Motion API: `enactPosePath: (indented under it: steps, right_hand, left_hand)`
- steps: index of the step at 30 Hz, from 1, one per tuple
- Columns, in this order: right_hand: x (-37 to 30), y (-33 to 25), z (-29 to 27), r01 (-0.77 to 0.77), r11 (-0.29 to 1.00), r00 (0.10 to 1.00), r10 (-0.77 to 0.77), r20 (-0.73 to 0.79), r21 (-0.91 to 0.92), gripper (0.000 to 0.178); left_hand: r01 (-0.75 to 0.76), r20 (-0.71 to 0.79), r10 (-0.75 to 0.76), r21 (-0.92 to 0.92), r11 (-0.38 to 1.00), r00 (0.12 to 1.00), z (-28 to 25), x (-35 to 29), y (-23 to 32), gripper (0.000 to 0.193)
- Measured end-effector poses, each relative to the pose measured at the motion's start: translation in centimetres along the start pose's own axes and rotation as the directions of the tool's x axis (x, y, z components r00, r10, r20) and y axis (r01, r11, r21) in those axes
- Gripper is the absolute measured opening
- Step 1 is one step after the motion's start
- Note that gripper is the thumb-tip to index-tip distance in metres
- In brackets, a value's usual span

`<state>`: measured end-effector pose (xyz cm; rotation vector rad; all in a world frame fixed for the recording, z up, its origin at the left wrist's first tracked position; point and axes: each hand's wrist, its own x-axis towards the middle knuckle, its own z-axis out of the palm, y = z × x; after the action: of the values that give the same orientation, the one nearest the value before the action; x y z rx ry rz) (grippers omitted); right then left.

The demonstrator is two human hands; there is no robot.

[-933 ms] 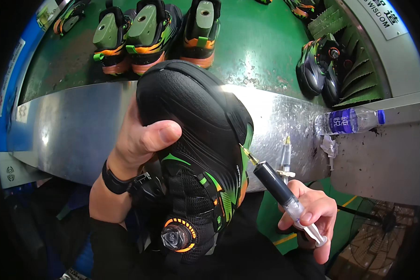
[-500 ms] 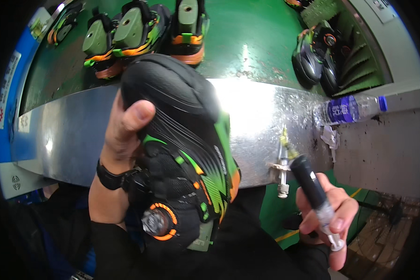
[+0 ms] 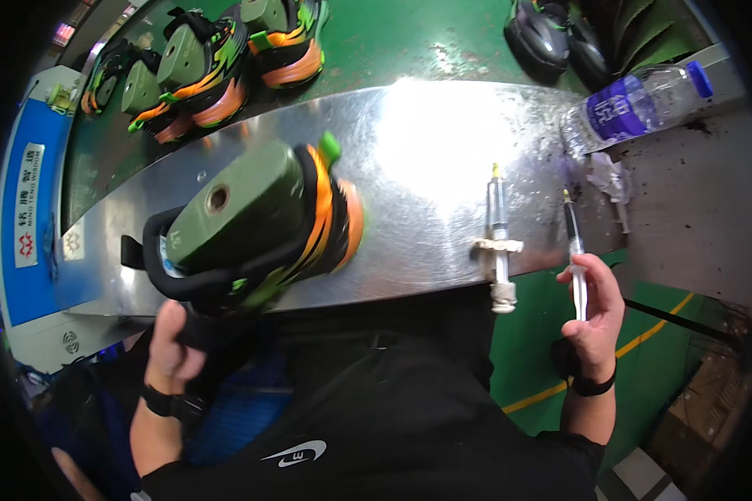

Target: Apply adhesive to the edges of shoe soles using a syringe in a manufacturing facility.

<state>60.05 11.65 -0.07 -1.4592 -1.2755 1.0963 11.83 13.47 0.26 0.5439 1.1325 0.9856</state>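
Note:
My left hand point(image 3: 174, 346) grips a black shoe point(image 3: 309, 242) with green and orange trim at its front end; the thumb shows, while the shoe hides most fingers. The shoe's heel points right, above the metal ledge. A green last point(image 3: 246, 196) with a round hole on top fills its opening. Between the thumb and fingers of my right hand point(image 3: 600, 313) is a slim syringe point(image 3: 575, 242) with dark contents, its yellowish tip pointing away from me. Left of it, a second, clearer syringe point(image 3: 497, 217) lies on the ledge, its plunger end over the near edge.
Similar shoes on lasts point(image 3: 205, 71) stand at the far left on the green table point(image 3: 401, 50). Dark shoes point(image 3: 539, 37) sit beside a green slotted rack point(image 3: 643, 37) at the far right. A plastic bottle point(image 3: 627, 108) and crumpled white tissue point(image 3: 612, 177) lie on the metal ledge point(image 3: 401, 242).
The shoe has turned over from showing its sole to showing the last in its opening, and has moved left. My right hand's syringe has swung from slanting to nearly straight. The view has shifted.

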Motion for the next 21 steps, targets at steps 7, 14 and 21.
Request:
enactPosePath:
  steps: [7, 14, 21]
  right_hand:
    - [-0.7, 0.6, 0.9, 0.051, 0.998, 0.996, -0.054, -0.077, -0.043, 0.082]
    - [-3.0, -1.9, 1.7, 0.145, 0.989, 0.989, -0.146, -0.027, -0.040, 0.086]
    - [0.3, -3.7, 6.9, 0.420, 0.806, 0.783, -0.554, 0.283, 0.417, 0.065]
  left_hand:
    - [0.247, 0.213, -0.194, -0.259, 0.934, 0.958, 4.0, -2.0, -3.8, 0.078]
    - [0.400, 0.329, -0.286, -0.365, 0.840, 0.900, 2.3, -3.5, -5.3, 0.070]
    - [0.567, 0.398, -0.424, -0.376, 0.733, 0.813, -0.2, -4.0, -6.8, 0.074]
